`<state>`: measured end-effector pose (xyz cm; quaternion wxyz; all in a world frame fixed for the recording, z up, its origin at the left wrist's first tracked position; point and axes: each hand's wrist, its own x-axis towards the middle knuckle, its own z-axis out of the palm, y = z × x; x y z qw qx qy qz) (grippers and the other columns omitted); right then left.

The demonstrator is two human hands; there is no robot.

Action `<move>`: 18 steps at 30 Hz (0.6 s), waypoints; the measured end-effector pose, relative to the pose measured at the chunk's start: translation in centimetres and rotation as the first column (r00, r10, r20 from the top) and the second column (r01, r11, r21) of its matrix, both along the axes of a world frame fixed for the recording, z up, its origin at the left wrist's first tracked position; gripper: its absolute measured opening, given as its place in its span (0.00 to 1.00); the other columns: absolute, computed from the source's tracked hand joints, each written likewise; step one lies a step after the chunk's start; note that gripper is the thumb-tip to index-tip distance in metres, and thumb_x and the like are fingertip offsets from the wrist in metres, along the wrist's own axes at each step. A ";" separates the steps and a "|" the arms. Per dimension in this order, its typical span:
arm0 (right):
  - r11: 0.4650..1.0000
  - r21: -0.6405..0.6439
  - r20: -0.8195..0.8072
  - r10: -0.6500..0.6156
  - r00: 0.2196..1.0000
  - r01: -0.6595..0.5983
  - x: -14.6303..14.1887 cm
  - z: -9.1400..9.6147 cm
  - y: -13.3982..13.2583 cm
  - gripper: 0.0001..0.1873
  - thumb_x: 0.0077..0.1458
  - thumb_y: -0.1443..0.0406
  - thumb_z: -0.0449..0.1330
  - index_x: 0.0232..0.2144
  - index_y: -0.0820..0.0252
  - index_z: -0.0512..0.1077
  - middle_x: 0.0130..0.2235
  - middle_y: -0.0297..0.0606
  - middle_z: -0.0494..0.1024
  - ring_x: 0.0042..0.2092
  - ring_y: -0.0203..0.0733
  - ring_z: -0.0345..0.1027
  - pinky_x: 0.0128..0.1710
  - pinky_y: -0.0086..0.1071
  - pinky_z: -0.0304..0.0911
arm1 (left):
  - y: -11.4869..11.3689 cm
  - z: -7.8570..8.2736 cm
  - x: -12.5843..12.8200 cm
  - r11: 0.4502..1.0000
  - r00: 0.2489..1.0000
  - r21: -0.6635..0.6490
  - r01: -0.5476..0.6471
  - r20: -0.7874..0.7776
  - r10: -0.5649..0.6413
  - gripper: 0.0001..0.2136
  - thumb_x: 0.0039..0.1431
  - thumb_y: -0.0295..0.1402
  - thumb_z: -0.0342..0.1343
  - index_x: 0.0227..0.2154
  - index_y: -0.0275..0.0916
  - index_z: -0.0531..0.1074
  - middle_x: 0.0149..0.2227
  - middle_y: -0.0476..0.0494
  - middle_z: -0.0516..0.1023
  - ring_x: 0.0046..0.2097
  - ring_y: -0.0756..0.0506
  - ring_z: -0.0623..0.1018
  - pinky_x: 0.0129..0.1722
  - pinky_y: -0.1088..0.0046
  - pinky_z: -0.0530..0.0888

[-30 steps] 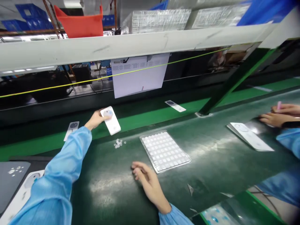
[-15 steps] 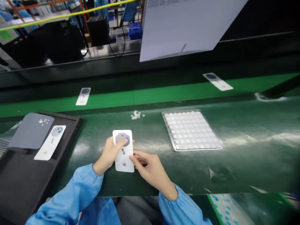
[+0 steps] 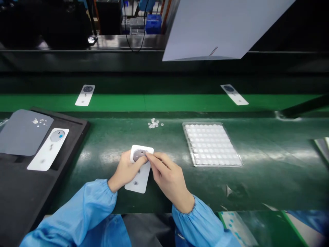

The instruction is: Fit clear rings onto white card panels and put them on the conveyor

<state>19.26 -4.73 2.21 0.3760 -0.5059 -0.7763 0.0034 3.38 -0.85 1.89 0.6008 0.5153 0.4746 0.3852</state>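
Observation:
A white phone back panel [image 3: 143, 175] with a round grey camera area [image 3: 139, 153] is held tilted above the green work surface. My left hand [image 3: 125, 172] grips it from the left, thumb across the front by the camera area. My right hand [image 3: 170, 175] has its thumb and forefinger pinched together at the right edge of that area, beside my left thumb. What lies between those fingertips is hidden. A similar white panel [image 3: 48, 151] with a blue dot on its camera area rests at the left on a black tray [image 3: 15, 199].
A grey sheet [image 3: 25, 133] lies on the black tray. Small clear discs [image 3: 154, 124] are heaped ahead of my hands. A clear tray of white round pieces [image 3: 214, 145] sits to the right. Two more panels, left [image 3: 85, 96] and right [image 3: 235, 95], lie on the green belt [image 3: 154, 103].
My right hand has moved from the panel's lower right edge up to the camera area and pinches there. The panel has tilted clockwise. The view has shifted.

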 end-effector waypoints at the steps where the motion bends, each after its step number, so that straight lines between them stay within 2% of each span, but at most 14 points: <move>1: 1.000 0.002 0.021 0.002 1.000 -0.002 0.1 0.0 0.0 0.16 0.68 0.74 0.54 0.53 0.59 0.75 0.42 0.43 0.81 0.39 0.42 0.78 0.34 0.33 0.74 | 0.0 0.0 0.0 1.000 1.000 0.009 0.006 0.006 -0.006 0.09 0.59 0.35 0.61 0.31 0.33 0.76 0.27 0.48 0.75 0.29 0.50 0.72 0.28 0.77 0.68; 6: 0.999 -0.027 0.054 0.028 0.998 -0.026 0.2 0.5 0.2 0.18 0.69 0.74 0.54 0.55 0.56 0.74 0.42 0.41 0.81 0.39 0.41 0.78 0.34 0.32 0.73 | 0.0 0.1 0.0 1.000 0.999 0.012 -0.024 0.044 0.023 0.11 0.60 0.37 0.60 0.29 0.34 0.73 0.27 0.49 0.72 0.29 0.51 0.71 0.28 0.77 0.68; 12: 0.997 -0.082 -0.068 0.006 0.998 -0.011 0.2 0.3 0.9 0.08 0.69 0.69 0.58 0.45 0.57 0.76 0.40 0.39 0.82 0.38 0.41 0.78 0.38 0.33 0.73 | -0.2 0.3 -0.4 0.999 0.999 -0.024 0.036 0.037 -0.035 0.05 0.54 0.32 0.59 0.30 0.35 0.73 0.27 0.49 0.73 0.29 0.50 0.71 0.28 0.76 0.68; 15: 0.995 -0.093 -0.057 -0.028 0.998 0.023 0.0 -0.1 1.0 0.07 0.69 0.68 0.56 0.43 0.57 0.74 0.39 0.40 0.81 0.36 0.41 0.77 0.36 0.33 0.72 | -0.2 0.1 -0.5 0.998 0.998 -0.049 0.045 0.051 -0.043 0.05 0.53 0.31 0.57 0.30 0.35 0.73 0.27 0.49 0.73 0.29 0.49 0.72 0.27 0.76 0.67; 18: 0.986 -0.158 -0.009 -0.054 0.999 0.052 -0.1 -0.3 1.0 0.08 0.71 0.66 0.52 0.43 0.57 0.72 0.40 0.42 0.79 0.36 0.42 0.76 0.31 0.32 0.69 | 0.0 0.0 -0.4 0.993 0.994 -0.094 0.067 0.094 -0.059 0.08 0.53 0.32 0.58 0.34 0.34 0.75 0.30 0.47 0.77 0.30 0.48 0.74 0.28 0.76 0.69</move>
